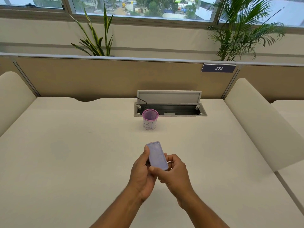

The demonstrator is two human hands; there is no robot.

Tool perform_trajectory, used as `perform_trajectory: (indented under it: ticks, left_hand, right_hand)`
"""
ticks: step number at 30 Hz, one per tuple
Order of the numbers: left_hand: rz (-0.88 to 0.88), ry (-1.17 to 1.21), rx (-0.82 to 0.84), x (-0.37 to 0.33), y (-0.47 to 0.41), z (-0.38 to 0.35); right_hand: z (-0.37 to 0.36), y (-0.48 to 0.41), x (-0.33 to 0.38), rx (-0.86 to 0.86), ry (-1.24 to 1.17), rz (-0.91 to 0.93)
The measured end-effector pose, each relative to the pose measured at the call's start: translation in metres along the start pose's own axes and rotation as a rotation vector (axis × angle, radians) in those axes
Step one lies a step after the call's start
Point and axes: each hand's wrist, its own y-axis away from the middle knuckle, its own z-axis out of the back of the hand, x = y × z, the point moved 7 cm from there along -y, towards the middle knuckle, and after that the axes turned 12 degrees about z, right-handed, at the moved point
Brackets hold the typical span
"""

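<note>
Holding the case (157, 156) in both hands just below frame centre, I have it clear of the desk (65, 153). My left hand (142, 172) wraps its fingers round the left edge. My right hand (174, 172) pinches the near right corner between thumb and fingers. I judge the left steadies it while the right works that end, to open or turn it. A mesh cup (150, 120) stands well apart above it in the frame, perhaps where it will go. Behind the cup an open cable hatch (170, 112) is set into the cream desk. A tan partition (98, 76), plants and windows fill the top.
</note>
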Motion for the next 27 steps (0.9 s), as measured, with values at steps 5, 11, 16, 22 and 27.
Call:
perform_trajectory:
  ticks: [5, 11, 16, 22, 27]
  left_hand:
    - [0.000, 0.049, 0.044, -0.002, -0.001, 0.000]
    - [0.006, 0.052, 0.075, -0.008, 0.000, -0.005]
    - [-0.001, 0.034, 0.057, -0.012, 0.005, -0.009]
    - [0.010, 0.037, 0.044, -0.011, 0.005, -0.006]
    - [0.001, 0.059, 0.062, -0.009, 0.003, -0.005]
  right_hand:
    - [0.004, -0.005, -0.001, 0.025, -0.121, 0.002]
    - [0.000, -0.004, 0.005, 0.119, -0.224, 0.065]
    - [0.002, -0.005, 0.007, 0.100, -0.197, 0.090]
    - [0.005, -0.007, 0.004, 0.071, -0.175, 0.093]
    - [0.014, -0.012, 0.007, -0.053, 0.029, 0.171]
